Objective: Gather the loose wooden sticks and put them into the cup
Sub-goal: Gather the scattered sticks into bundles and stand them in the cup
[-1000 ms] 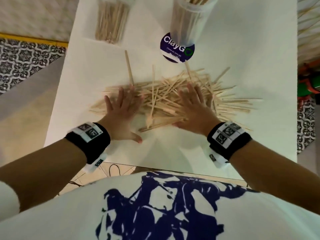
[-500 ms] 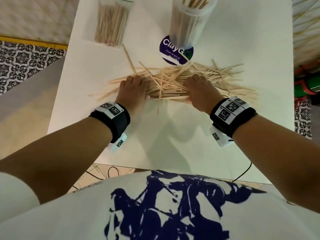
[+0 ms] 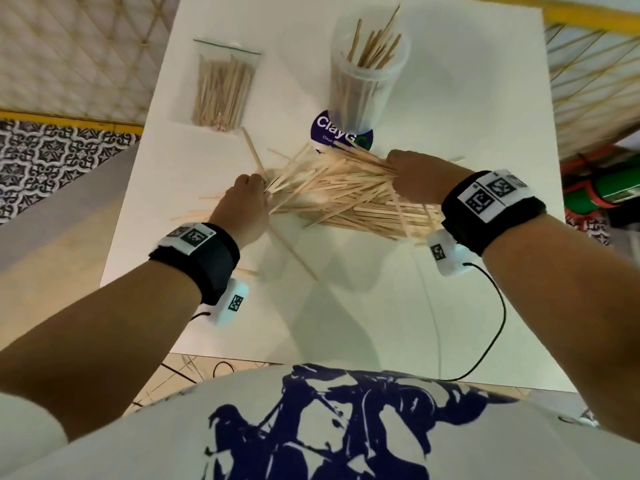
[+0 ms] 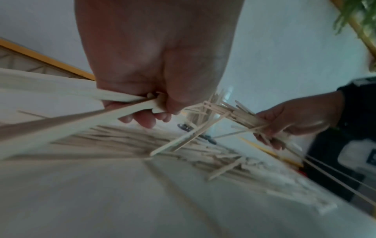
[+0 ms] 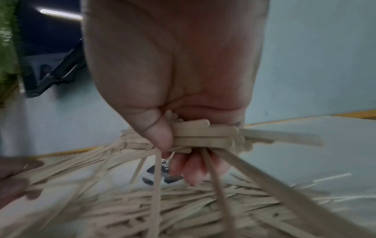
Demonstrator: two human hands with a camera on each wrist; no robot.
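- The left hand (image 3: 245, 206) has its fingers curled tight around one end of a bunch of wooden sticks (image 3: 341, 188).
- In the left wrist view, the left hand (image 4: 156, 64) pinches a few sticks between thumb and fingers, and they poke out past the palm.
- The right hand (image 3: 417, 180) is closed around the other end of the same bunch.
- In the right wrist view, the right hand (image 5: 173, 80) has its thumb pressed over a thick stack of sticks, and the fingers wrap under them.
- Between the two hands, the sticks fan out in a messy pile. Many more lie on the white table (image 3: 450, 133) under the right hand and just below it.
- A few single sticks lie apart from the pile, close to the left hand.
- The cup (image 3: 363, 77) is clear and tall. It stands just past the right hand, on a round blue sticker (image 3: 323, 128), and has some sticks in it.
- A clear bag of sticks (image 3: 221, 91) lies past the left hand, well apart from it.
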